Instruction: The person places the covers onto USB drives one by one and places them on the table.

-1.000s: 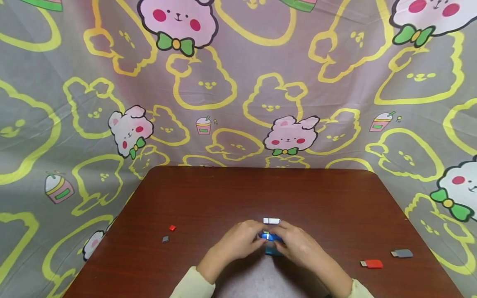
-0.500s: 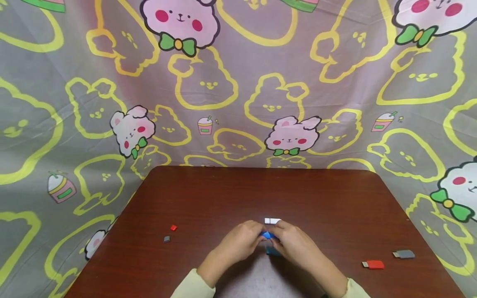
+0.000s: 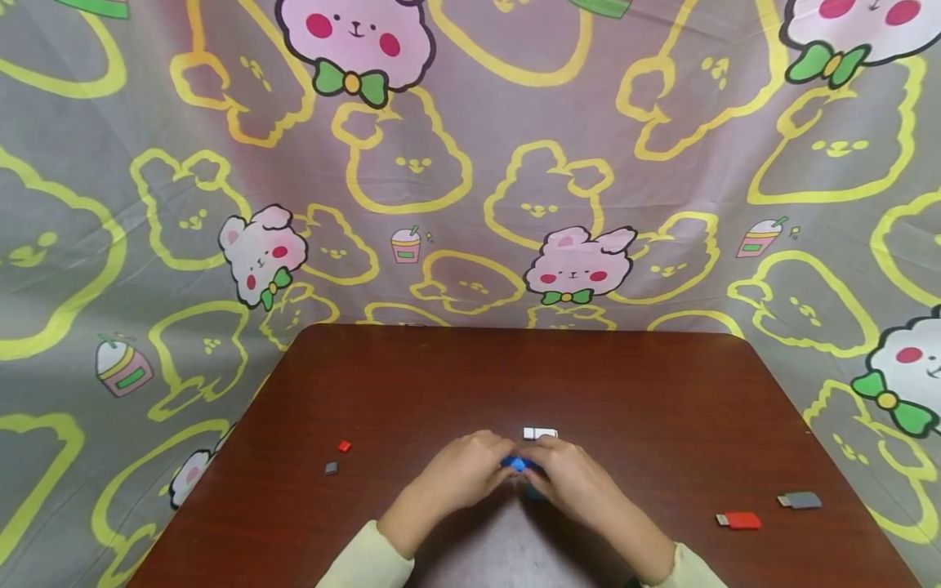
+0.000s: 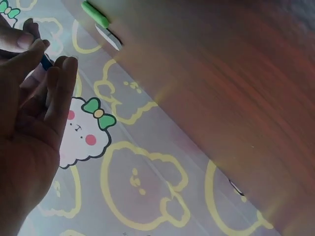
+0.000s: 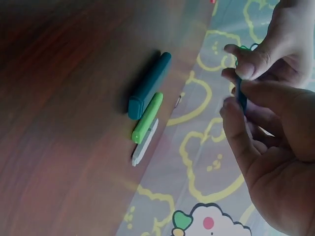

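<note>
Over the near middle of the table, both hands pinch a small blue USB stick (image 3: 519,464), one at each end. My left hand (image 3: 465,472) grips its left side and my right hand (image 3: 572,480) its right side. In the right wrist view only a dark blue strip of the stick (image 5: 241,93) shows between the fingertips; whether it has a cap on is hidden. Below the hands lie a teal USB stick (image 5: 150,86), a light green one (image 5: 147,118) and a white one (image 5: 145,142), side by side on the table.
A red USB stick (image 3: 742,521) and a grey USB stick (image 3: 801,501), both with bare plugs, lie at the right. Small red (image 3: 345,447) and grey caps (image 3: 331,468) lie at the left. Patterned cloth (image 3: 470,163) hangs around the brown table (image 3: 441,376).
Both hands have shifted slightly left with the blue USB stick and turned it between the fingers. The sticks and caps on the table stay put.
</note>
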Tool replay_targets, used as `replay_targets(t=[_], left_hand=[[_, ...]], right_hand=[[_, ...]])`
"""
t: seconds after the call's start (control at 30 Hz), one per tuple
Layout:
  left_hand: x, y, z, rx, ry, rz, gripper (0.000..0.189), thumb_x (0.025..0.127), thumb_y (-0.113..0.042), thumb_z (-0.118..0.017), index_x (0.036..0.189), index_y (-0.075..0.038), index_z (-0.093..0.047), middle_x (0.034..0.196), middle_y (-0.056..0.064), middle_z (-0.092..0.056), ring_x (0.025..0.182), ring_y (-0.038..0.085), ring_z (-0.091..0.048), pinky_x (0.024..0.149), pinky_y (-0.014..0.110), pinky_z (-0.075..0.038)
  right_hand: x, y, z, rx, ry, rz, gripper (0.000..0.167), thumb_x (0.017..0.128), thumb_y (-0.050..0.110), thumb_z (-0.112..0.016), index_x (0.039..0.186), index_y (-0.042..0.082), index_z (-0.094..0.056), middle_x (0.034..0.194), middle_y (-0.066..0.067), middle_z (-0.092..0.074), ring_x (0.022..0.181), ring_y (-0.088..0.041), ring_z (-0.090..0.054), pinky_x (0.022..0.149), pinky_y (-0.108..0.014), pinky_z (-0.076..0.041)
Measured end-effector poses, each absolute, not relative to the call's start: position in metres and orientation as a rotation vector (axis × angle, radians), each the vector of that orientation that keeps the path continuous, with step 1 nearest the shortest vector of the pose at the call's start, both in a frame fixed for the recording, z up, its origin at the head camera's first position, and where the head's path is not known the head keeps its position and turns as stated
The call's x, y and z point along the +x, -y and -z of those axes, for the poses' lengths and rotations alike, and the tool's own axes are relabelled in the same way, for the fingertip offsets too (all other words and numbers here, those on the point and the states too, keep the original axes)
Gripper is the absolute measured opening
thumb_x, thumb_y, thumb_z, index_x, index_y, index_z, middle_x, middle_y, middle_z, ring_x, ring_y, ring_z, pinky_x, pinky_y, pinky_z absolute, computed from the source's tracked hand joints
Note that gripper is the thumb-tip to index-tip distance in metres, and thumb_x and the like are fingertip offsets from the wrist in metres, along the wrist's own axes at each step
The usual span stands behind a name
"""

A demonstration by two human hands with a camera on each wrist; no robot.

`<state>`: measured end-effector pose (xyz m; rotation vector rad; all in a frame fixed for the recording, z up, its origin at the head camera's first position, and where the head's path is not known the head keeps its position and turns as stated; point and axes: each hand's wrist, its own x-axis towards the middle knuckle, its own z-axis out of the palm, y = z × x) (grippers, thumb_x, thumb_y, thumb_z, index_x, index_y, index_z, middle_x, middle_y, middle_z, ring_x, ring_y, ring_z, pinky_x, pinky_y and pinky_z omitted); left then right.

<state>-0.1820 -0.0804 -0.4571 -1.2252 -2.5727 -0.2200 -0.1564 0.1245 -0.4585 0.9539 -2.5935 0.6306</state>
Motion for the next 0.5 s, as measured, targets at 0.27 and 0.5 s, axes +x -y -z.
replay_targets(t=[0.27, 0.5], left_hand=[[-0.188, 0.097, 0.463, -1.134, 2.699, 0.187, 0.022, 0.09, -0.034, -0.077, 0.105, -0.018, -0.072, 0.088, -0.009, -0.071, 0.078, 0.007, -0.061, 0.057, 0.023, -0.049], [-0.195, 0.11, 0.472, -1.059, 2.798, 0.167, 0.02, 0.087, -0.037, -0.08, 0.096, -0.022, -0.072, 0.086, -0.01, -0.069, 0.079, 0.008, -0.055, 0.058, 0.024, -0.048]], right_hand=[[-0.152, -0.144, 0.453, 0.81, 2.738, -0.569, 0.028, 0.086, 0.018, -0.081, 0.112, 0.013, -0.073, 0.101, -0.001, -0.069, 0.079, -0.008, -0.062, 0.064, -0.028, -0.053], [-0.146, -0.173, 0.453, 0.673, 2.789, -0.483, 0.034, 0.084, 0.019, -0.082, 0.117, 0.014, -0.073, 0.109, 0.0, -0.07, 0.099, -0.018, -0.068, 0.079, -0.039, -0.057]])
